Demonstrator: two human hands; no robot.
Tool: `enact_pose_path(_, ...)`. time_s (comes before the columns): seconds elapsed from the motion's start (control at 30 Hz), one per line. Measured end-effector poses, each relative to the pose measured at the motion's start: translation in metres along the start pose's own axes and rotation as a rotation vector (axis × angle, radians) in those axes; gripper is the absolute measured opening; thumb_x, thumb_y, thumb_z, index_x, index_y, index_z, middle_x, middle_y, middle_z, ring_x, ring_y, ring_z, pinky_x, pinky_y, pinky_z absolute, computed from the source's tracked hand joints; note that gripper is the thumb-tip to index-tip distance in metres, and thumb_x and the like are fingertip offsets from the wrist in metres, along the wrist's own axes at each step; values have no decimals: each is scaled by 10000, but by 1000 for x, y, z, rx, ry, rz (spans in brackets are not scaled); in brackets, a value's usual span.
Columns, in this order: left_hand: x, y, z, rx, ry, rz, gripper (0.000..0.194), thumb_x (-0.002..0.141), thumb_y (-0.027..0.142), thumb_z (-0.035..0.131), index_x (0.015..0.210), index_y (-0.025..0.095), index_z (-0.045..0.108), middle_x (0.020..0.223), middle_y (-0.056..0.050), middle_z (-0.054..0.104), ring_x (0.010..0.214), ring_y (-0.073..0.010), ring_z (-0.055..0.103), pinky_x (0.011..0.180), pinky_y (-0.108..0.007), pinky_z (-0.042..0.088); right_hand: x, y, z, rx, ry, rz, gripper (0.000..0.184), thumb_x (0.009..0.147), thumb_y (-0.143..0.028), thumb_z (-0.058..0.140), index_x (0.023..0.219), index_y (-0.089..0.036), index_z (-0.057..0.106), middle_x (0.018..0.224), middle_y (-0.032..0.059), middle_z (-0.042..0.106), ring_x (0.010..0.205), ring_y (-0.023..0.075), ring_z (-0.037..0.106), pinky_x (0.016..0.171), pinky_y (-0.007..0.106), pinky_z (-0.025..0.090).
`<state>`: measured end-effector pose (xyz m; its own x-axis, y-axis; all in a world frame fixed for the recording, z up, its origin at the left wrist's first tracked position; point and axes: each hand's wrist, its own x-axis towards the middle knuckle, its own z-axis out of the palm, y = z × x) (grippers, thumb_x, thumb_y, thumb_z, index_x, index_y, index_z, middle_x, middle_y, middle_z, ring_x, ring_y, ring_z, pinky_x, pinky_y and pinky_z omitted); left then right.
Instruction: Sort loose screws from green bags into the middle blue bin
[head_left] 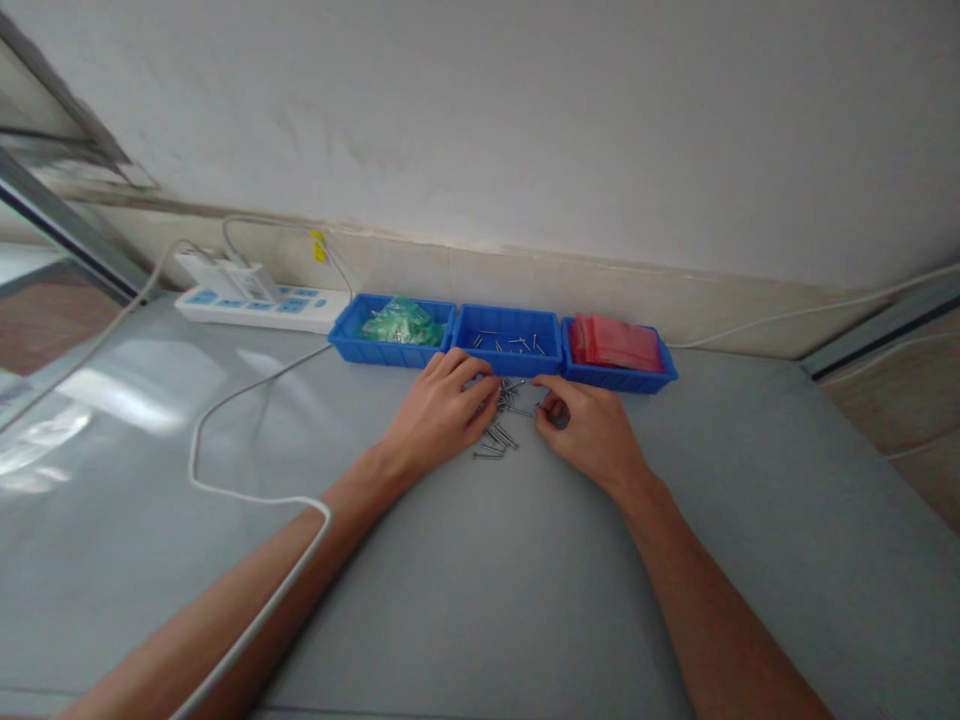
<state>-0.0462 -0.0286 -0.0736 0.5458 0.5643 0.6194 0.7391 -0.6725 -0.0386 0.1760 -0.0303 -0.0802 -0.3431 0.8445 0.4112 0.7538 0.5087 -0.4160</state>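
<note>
A loose pile of metal screws point(501, 436) lies on the grey table between my hands. My left hand point(450, 405) rests at the pile's left side, its fingers curled down over some screws; what is under the fingertips is hidden. On the other side, my right hand point(589, 420) has its fingers bent inward, with the index finger and thumb close to screws at the pile's right edge. Whatever those curled fingers hold is too small to make out. Just behind the pile stands a blue bin point(510, 362) with several screws scattered inside.
Left of the middle bin, another blue bin point(390, 354) holds green plastic bags point(403, 322). A third bin point(622, 380) on the right contains red plastic bags point(619, 343). A white power strip point(300, 312) with plugs sits by the wall. Its white cable point(255, 496) crosses above my left forearm.
</note>
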Motion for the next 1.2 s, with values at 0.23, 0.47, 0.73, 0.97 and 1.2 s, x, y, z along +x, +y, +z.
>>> enact_pose_path(0.23, 0, 2, -1, -23, -4, 24, 227, 1009, 243, 528, 1089, 133, 710, 1028, -108, 705, 944, -247, 565, 822, -400, 491, 3, -4, 2, 513, 204, 243, 324, 783, -202, 708, 1107, -199, 707, 779, 7, 746, 625, 162, 734, 652, 274, 609)
enact_pose_path(0.47, -1, 5, -1, -73, -43, 25, 293, 1009, 285, 552, 1236, 139, 666, 1079, -113, 710, 971, -246, 585, 850, -389, 487, 9, 4, 9, 895, 188, 329, 279, 734, -352, 837, 947, -212, 724, 911, 62, 796, 857, 224, 774, 821, 363, 640)
enact_pose_path(0.73, 1, 8, -3, -84, -98, 115, 226, 1031, 288, 529, 1070, 172, 718, 1034, -88, 723, 949, -224, 583, 835, -360, 472, 8, 2, 12, 967, 126, 350, 344, 711, -359, 858, 993, -222, 716, 866, 40, 801, 831, 224, 781, 800, 361, 638)
enact_pose_path(0.97, 0, 7, -1, -86, -51, 79, 231, 1026, 333, 551, 1056, 176, 718, 1021, -77, 731, 924, -213, 592, 821, -356, 470, 7, 3, 13, 975, 94, 324, 364, 727, -355, 844, 1034, -224, 698, 866, 31, 799, 813, 217, 784, 817, 367, 641)
enact_pose_path(1.2, 1, 4, 0, -116, -36, 105, 208, 1033, 258, 536, 1057, 174, 725, 1013, -72, 737, 895, -193, 594, 789, -335, 477, 7, 0, 14, 997, 46, 307, 385, 740, -342, 833, 1076, -236, 680, 898, 28, 802, 865, 223, 787, 855, 379, 642)
